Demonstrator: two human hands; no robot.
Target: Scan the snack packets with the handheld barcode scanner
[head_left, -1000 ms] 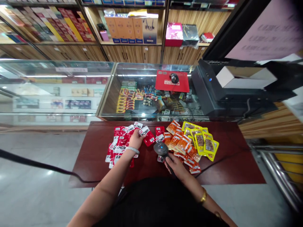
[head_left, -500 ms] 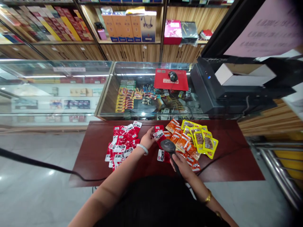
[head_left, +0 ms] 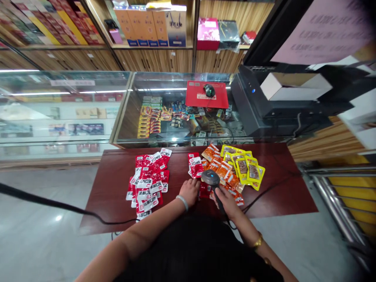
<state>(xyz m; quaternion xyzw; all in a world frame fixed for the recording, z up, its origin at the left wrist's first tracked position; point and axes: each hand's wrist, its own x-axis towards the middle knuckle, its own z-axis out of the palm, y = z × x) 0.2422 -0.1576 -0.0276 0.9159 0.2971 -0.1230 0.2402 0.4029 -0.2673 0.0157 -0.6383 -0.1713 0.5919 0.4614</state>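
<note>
Two hands work over a smooth, dark red table (head_left: 111,188) whose top shows a dull sheen. The right hand (head_left: 227,201) is wrapped tight round the handle of a black plastic scanner (head_left: 212,179); its rounded head sits near the middle of the table, above a red packet (head_left: 204,190), and its long axis runs from the hand away toward the glass counter (head_left: 176,102), head at the far end and tilted down. The left hand (head_left: 190,191) rests just left of that packet with the fingers curled; whether it pinches the packet's edge cannot be told.

The packets are flat, glossy foil pouches with crimped, squared edges. A loose heap of red ones (head_left: 148,180) lies left of centre, a few more red ones (head_left: 195,166) sit just beyond the scanner, orange ones (head_left: 226,174) overlap to its right, and yellow ones (head_left: 245,166) fan out further right.

Bare table lies open at both ends and between the two red groups. A thin black cable (head_left: 270,188) trails across the right side toward the front edge.
</note>
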